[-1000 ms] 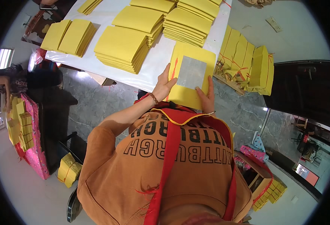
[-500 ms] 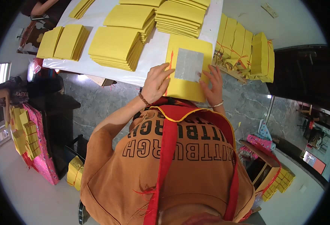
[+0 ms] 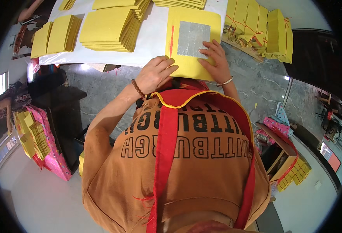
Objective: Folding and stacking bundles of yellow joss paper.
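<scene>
A yellow sheet of paper (image 3: 192, 69), or a stack of such sheets, lies at the table's near edge in front of me. It bears a silver foil square (image 3: 193, 38) and a red streak along its left side. My left hand (image 3: 155, 73) is closed on the near left corner, its fingertips over the paper and its thumb mostly hidden. My right hand (image 3: 216, 60) lies over the right side with fingers apart, the tips touching the foil's lower right corner. Whether the paper is one sheet or several cannot be made out.
Piles of folded yellow paper (image 3: 106, 29) spread over the white-covered table (image 3: 145, 48). To the right stand yellow bundles (image 3: 278, 37) tied with red string. A wooden stool-like piece (image 3: 281, 161) stands behind on the right. At the far left, another person's arm (image 3: 27, 11) shows.
My view has shifted, so the table sits higher in the picture. My left hand has slid down to the paper's near corner, and my right hand's fingers have moved inward onto the foil's corner.
</scene>
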A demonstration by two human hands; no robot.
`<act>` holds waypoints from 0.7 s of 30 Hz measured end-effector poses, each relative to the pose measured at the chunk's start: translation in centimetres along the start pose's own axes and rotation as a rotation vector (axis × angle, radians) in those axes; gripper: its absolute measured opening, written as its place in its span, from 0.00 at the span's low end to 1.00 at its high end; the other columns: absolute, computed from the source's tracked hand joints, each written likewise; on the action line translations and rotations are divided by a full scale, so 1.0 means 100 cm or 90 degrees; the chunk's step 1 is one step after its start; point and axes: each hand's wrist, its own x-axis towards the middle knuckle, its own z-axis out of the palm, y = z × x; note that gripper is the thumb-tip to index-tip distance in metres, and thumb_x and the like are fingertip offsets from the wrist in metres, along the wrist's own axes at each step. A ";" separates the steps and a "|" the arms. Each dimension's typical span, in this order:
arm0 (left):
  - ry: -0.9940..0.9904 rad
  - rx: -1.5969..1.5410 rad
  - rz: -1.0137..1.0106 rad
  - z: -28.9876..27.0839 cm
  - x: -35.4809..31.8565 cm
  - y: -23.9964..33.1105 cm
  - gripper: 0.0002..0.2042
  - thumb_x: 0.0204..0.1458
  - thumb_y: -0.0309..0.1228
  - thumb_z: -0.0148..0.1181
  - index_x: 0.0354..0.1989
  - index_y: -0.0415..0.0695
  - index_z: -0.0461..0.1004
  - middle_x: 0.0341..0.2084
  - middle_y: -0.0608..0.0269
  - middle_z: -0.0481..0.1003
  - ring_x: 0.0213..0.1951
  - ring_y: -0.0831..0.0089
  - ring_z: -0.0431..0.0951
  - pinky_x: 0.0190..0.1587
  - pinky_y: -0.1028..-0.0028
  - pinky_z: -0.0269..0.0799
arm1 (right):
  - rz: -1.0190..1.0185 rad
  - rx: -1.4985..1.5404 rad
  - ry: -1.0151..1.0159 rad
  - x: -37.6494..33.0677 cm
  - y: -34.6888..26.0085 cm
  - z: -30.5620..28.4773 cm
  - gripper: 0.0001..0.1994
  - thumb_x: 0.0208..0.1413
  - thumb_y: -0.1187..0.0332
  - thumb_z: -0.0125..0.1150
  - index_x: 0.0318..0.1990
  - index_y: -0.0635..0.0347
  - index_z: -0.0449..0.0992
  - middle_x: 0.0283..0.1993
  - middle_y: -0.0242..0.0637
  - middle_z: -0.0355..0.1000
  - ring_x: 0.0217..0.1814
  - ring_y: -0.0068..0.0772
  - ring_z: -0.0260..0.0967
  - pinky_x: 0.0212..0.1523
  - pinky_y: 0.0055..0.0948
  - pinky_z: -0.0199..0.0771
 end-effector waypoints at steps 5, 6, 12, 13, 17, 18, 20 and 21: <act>-0.053 -0.170 -0.055 -0.014 0.010 -0.014 0.09 0.46 0.27 0.59 0.35 0.38 0.74 0.31 0.56 0.72 0.36 0.62 0.71 0.39 0.69 0.69 | 0.000 0.069 -0.020 -0.005 0.014 -0.003 0.09 0.50 0.67 0.58 0.38 0.55 0.76 0.57 0.33 0.64 0.66 0.43 0.47 0.64 0.38 0.46; -0.090 -0.219 -0.097 -0.018 0.013 -0.018 0.07 0.48 0.27 0.58 0.33 0.37 0.74 0.28 0.57 0.72 0.32 0.64 0.72 0.36 0.70 0.70 | 0.014 0.135 -0.026 -0.005 0.015 -0.005 0.09 0.54 0.65 0.52 0.36 0.56 0.77 0.57 0.33 0.64 0.67 0.42 0.46 0.64 0.37 0.45; -0.152 -0.390 -0.235 -0.023 0.030 -0.035 0.07 0.52 0.29 0.56 0.33 0.37 0.75 0.22 0.63 0.73 0.25 0.80 0.70 0.28 0.78 0.66 | 0.079 0.248 -0.054 -0.003 0.014 -0.008 0.26 0.63 0.55 0.27 0.37 0.59 0.77 0.59 0.38 0.62 0.69 0.41 0.41 0.67 0.36 0.36; -0.190 -0.427 -0.293 -0.025 0.031 -0.038 0.08 0.52 0.30 0.56 0.33 0.38 0.75 0.22 0.64 0.74 0.25 0.81 0.70 0.28 0.79 0.66 | 0.072 0.249 -0.053 -0.003 0.014 -0.008 0.28 0.63 0.54 0.24 0.37 0.58 0.77 0.59 0.39 0.62 0.69 0.42 0.41 0.67 0.36 0.35; -0.225 -0.519 -0.308 -0.019 0.028 -0.055 0.09 0.53 0.31 0.56 0.34 0.37 0.75 0.24 0.69 0.75 0.27 0.84 0.69 0.31 0.80 0.66 | 0.066 0.255 -0.045 -0.002 0.015 -0.006 0.30 0.62 0.52 0.22 0.36 0.58 0.77 0.59 0.40 0.62 0.69 0.42 0.41 0.67 0.37 0.35; -0.225 -0.519 -0.306 -0.020 0.030 -0.056 0.09 0.53 0.31 0.56 0.34 0.37 0.75 0.24 0.69 0.75 0.27 0.84 0.69 0.31 0.80 0.66 | 0.064 0.247 -0.043 -0.002 0.016 -0.006 0.31 0.62 0.52 0.21 0.35 0.58 0.77 0.59 0.40 0.63 0.69 0.42 0.41 0.67 0.37 0.34; -0.266 -0.536 -0.347 -0.022 0.033 -0.057 0.10 0.52 0.30 0.55 0.34 0.35 0.75 0.25 0.67 0.74 0.30 0.82 0.70 0.36 0.78 0.68 | 0.061 0.239 -0.041 -0.003 0.018 -0.005 0.31 0.62 0.51 0.20 0.35 0.57 0.76 0.59 0.40 0.63 0.69 0.42 0.41 0.67 0.38 0.34; -0.265 -0.535 -0.346 -0.023 0.034 -0.056 0.10 0.52 0.30 0.55 0.34 0.35 0.75 0.25 0.67 0.74 0.30 0.82 0.70 0.36 0.78 0.68 | 0.058 0.244 -0.039 -0.003 0.019 -0.004 0.32 0.62 0.51 0.19 0.35 0.57 0.76 0.58 0.40 0.63 0.69 0.43 0.41 0.67 0.38 0.34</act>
